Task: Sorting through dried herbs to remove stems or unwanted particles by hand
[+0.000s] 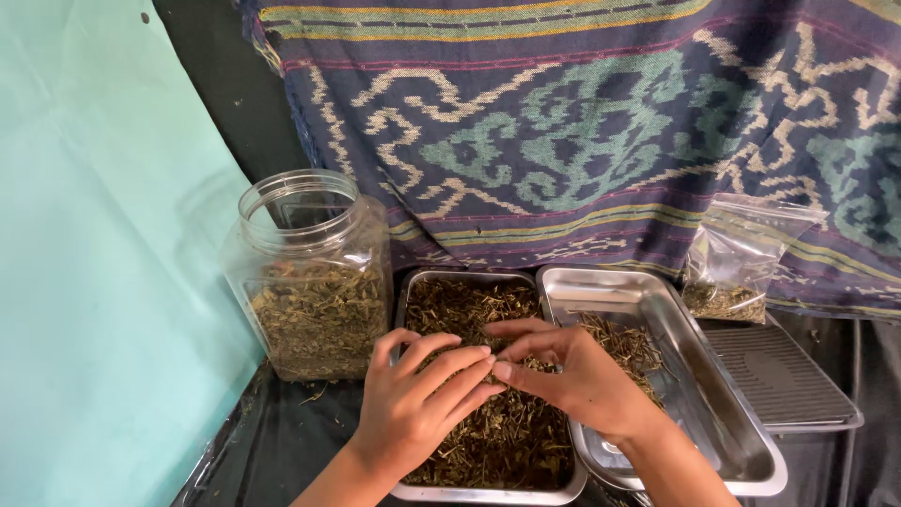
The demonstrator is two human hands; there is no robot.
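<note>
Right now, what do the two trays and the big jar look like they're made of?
The left tray and right tray look like polished metal, probably stainless steel: silvery with bright reflections. The jar looks like clear plastic, though glass is possible: you can see the dried herbs through its wall.

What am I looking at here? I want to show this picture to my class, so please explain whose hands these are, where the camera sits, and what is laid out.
There is no machine here: a person works with two bare hands, and one camera worn on the head looks down at them. The left hand and right hand meet fingertip to fingertip over a full metal tray of dried herbs, pinching a small bit of them. Beside it on the right lies a second metal tray, mostly bare, with a small heap of stems. On the left stands an open clear plastic jar, about half full of dried leaves. At the back right a clear plastic bag leans against a patterned woven cloth. A turquoise sheet hangs on the left.
</note>
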